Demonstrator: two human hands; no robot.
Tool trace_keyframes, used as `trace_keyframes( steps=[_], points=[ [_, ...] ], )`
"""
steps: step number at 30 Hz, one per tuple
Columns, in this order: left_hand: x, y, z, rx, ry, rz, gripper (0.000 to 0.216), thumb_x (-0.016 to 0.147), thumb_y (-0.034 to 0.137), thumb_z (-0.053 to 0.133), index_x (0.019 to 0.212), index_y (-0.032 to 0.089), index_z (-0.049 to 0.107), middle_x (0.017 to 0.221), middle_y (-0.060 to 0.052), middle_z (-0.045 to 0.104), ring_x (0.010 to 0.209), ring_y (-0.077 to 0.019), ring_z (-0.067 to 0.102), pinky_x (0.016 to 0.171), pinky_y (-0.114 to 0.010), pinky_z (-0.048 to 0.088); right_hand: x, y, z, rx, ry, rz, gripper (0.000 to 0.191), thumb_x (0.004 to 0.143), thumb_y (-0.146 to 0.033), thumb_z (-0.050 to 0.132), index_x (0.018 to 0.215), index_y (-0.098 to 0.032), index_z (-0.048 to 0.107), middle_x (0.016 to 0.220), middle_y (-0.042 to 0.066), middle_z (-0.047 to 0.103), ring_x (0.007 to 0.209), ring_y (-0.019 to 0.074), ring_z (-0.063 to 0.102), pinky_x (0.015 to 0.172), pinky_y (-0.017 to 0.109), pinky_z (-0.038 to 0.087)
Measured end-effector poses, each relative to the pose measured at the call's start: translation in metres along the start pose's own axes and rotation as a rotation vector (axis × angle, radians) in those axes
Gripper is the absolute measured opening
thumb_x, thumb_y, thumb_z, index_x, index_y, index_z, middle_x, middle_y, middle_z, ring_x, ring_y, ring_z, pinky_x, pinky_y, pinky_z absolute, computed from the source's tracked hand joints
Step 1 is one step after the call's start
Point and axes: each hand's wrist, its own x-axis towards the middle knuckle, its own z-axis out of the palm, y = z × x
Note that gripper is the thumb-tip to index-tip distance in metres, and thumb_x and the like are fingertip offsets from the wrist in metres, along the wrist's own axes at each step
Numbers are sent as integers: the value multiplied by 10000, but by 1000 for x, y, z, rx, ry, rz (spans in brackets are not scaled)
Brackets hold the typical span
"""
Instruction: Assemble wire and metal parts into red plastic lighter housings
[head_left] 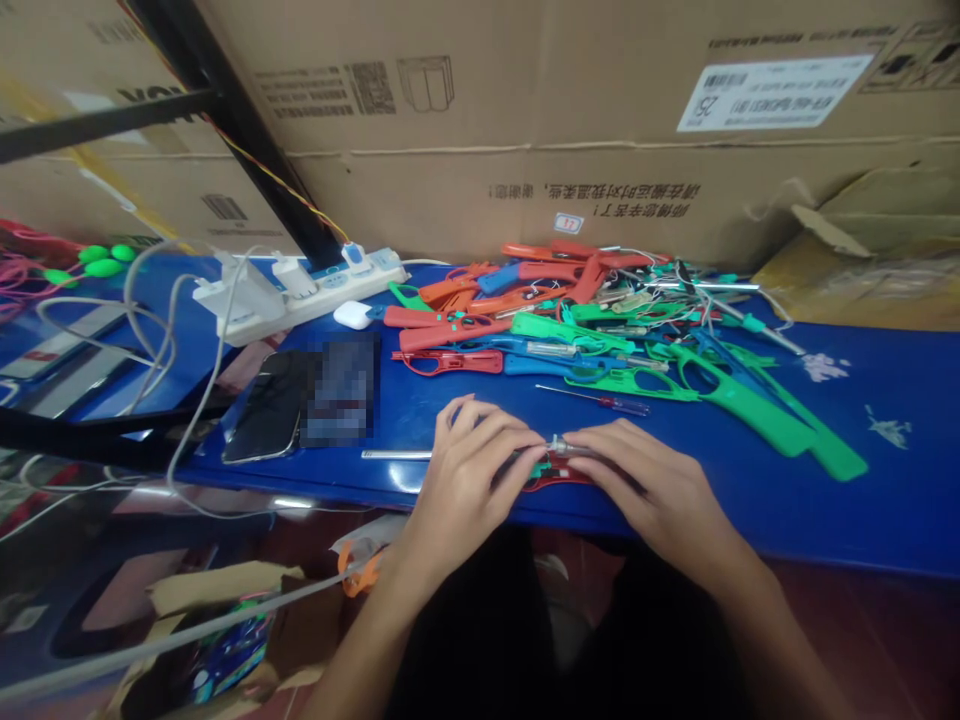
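At the front edge of the blue table, both hands meet over a red lighter shell (562,478) lying on the tabletop. My left hand (476,460) is closed, with thumb and forefinger pinching small lighter parts. A thin silver metal tube (397,455) sticks out to its left. My right hand (649,470) is also closed, its fingertips on a small metal lighter fitting (556,445) between the hands. The fingers hide much of these parts. A bit of teal plastic (538,468) shows below the left fingertips. Just beyond the hands lies a screwdriver (600,400).
Behind the hands is a heap of red, green and blue lighter shells (555,335) with wires and metal tubes. To the left are a phone (266,405), a white earbud case (352,316) and a power strip (315,295). An open cardboard box (870,250) stands at right.
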Motion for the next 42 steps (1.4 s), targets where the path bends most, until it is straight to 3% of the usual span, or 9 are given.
trace_keyframes(
  steps=[14,25,34,38,42],
  points=[
    [3,-4,0,-89,-51,-10,116,1007,226,605,969,243,713,973,17,744,997,-163,610,1106,-420,302,1,-2,1,107,-29,65,151,1020,-249,575,1100,-227,701,1056,39,763,953,185,704,893,327,574],
    [4,0,-2,-79,-96,-24,132,1029,220,560,966,235,675,978,26,726,1042,-164,587,1105,-405,297,0,-3,-1,125,3,55,133,1014,-245,585,1086,-209,692,1035,37,749,949,169,697,852,283,567],
    [3,-1,-1,-68,-124,-27,147,1038,202,523,950,219,640,979,4,716,1062,-182,580,1065,-406,342,-2,-2,1,99,-20,0,171,1042,-252,530,1112,-205,679,1052,63,734,952,183,677,857,326,566],
    [2,-1,2,-51,-73,-8,110,1024,204,553,978,217,653,1000,-4,729,1026,-180,608,1040,-403,376,-2,-1,1,65,-7,-14,187,1043,-253,524,1139,-206,678,1070,65,732,967,188,679,872,339,571],
    [-4,-2,1,-20,92,0,103,1001,214,607,1078,229,673,1093,-26,744,1073,-195,633,1081,-433,372,-3,-3,1,-32,45,-21,216,1049,-256,501,1133,-202,693,1125,82,725,1015,208,692,918,374,572]
  ],
)
